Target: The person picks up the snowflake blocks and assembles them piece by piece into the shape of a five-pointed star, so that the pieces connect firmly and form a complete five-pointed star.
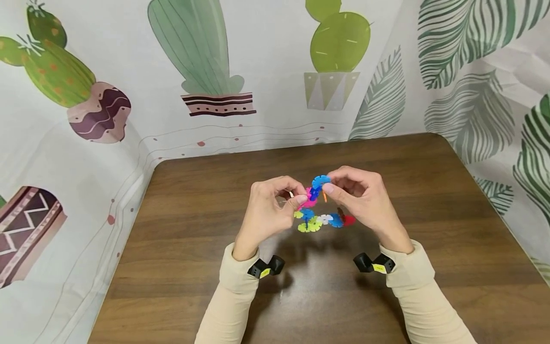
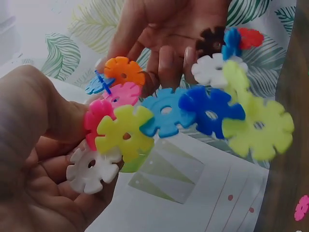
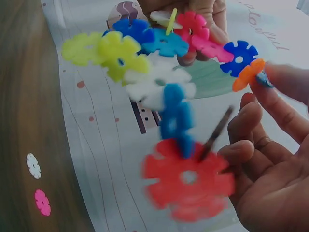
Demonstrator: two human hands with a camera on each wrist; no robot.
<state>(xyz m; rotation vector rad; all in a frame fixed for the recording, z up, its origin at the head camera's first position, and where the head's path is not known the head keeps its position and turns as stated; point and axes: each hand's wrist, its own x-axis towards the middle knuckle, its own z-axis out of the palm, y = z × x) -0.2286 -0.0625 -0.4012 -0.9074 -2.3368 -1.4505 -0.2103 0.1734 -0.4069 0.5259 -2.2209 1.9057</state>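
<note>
Dangling disc chain (image 1: 325,219) inside table edge (image 1: 292,152)

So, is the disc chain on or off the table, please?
Off: left hand and right hand hold the disc chain up; wrist views show cloth behind.

Right grip (image 3: 280,169) pinching blue disc (image 3: 264,79), orange disc (image 3: 248,75) adjoining, blurred red disc (image 3: 188,198) in front

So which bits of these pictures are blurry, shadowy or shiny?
Head view: soft shadows and a faint sheen on the tabletop; right wrist view: the red disc is smeared, the loose pink disc on the tabletop clearer; left wrist view: the top-left corner is washed out.
</note>
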